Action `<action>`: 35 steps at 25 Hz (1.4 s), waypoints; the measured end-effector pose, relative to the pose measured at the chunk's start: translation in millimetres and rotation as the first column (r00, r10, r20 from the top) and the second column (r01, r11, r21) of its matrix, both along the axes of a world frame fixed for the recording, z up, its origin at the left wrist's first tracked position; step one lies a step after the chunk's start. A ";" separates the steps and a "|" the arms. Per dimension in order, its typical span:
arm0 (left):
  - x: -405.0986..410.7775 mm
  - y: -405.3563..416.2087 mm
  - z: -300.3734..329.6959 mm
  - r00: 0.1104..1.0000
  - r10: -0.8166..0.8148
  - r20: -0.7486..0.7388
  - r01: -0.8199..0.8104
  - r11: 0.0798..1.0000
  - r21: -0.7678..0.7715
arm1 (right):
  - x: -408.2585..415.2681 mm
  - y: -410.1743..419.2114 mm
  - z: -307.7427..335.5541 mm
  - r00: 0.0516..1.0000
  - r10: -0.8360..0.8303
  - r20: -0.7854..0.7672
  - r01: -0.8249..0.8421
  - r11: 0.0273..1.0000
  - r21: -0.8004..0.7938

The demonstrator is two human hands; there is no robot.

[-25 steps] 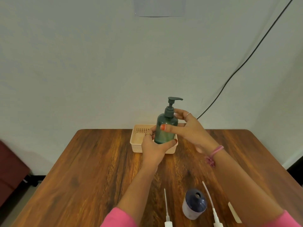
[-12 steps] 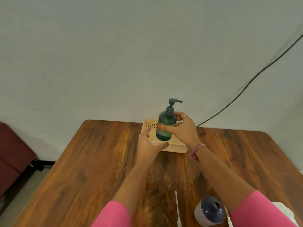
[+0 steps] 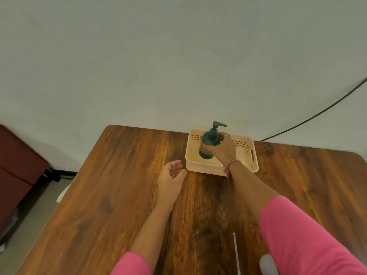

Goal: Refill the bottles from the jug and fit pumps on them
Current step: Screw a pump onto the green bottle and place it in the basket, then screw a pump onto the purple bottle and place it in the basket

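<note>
A dark green bottle (image 3: 209, 142) with a pump fitted on top stands upright inside the cream plastic basket (image 3: 250, 155) at the table's far edge. My right hand (image 3: 223, 150) grips the bottle's body from the right side. My left hand (image 3: 171, 179) hovers just left of the basket's near corner, fingers loosely curled and holding nothing. A thin white pump tube (image 3: 236, 253) lies on the table near the bottom edge. Beside the tube, my right sleeve hides most of a pale rounded bottle (image 3: 267, 262).
The wooden table (image 3: 123, 185) spreads wide to the left and right of my arms. A black cable (image 3: 317, 114) runs down the wall at the right. A dark red cabinet (image 3: 17, 171) stands on the floor to the left.
My right hand has lowered the green bottle into the basket. My left hand let go of the bottle and drew back to the left. The camera view shifted left and up.
</note>
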State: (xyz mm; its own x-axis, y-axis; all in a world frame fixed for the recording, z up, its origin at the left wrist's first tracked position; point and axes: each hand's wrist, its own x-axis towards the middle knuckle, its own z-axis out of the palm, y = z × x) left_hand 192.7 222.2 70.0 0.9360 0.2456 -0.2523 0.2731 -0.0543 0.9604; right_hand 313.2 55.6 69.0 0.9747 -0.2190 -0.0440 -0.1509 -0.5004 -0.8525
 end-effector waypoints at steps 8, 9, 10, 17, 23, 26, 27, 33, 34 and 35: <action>21.6 12.1 -33.8 0.998 0.002 -0.064 -0.002 1.000 -0.005 | 26.4 14.1 -43.4 0.997 0.008 -0.075 -0.010 0.999 -0.034; 23.0 12.2 -37.0 0.997 0.004 -0.072 -0.005 1.000 -0.011 | 26.6 14.8 -47.1 0.997 0.004 -0.083 -0.007 0.999 -0.034; 23.6 12.5 -39.5 0.997 0.009 -0.074 -0.010 1.000 -0.016 | 25.9 15.3 -49.9 0.996 0.002 -0.091 -0.005 0.999 -0.034; 21.9 12.3 -48.3 0.998 0.026 -0.063 -0.027 1.000 -0.011 | 22.4 11.5 -51.9 0.991 0.029 -0.129 -0.040 0.996 -0.081; 5.0 7.8 -36.8 1.000 0.007 0.000 -0.007 1.000 0.007 | 0.4 5.2 -19.2 1.000 -0.031 0.000 0.031 0.993 -0.111; -11.3 5.2 -31.1 1.000 0.010 0.019 -0.010 1.000 0.006 | -37.1 -4.2 -3.6 0.990 -0.088 0.111 0.096 0.993 -0.068; -17.6 3.8 -30.1 1.000 0.011 0.019 -0.011 1.000 0.002 | -51.6 -7.6 -0.3 0.988 -0.091 0.126 0.099 0.993 -0.060; -65.4 -22.5 -27.1 0.999 -0.048 -0.003 0.048 0.999 -0.001 | -147.0 -30.3 5.4 0.996 0.054 0.071 -0.053 0.998 -0.022; -74.2 -28.3 -27.7 0.998 -0.062 -0.012 0.062 0.998 -0.003 | -162.8 -34.1 3.6 0.994 0.083 0.070 -0.082 0.997 -0.016; -83.2 -33.8 -28.2 0.997 -0.074 -0.016 0.074 0.997 -0.003 | -178.7 -37.8 1.8 0.992 0.107 0.074 -0.107 0.994 -0.005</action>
State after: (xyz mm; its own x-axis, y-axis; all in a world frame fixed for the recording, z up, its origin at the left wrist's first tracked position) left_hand 109.5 188.4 41.8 0.9473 0.1755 -0.2680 0.2839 -0.0725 0.9561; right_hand 134.5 17.8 70.8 0.9931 -0.1137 0.0298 -0.0328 -0.5111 -0.8589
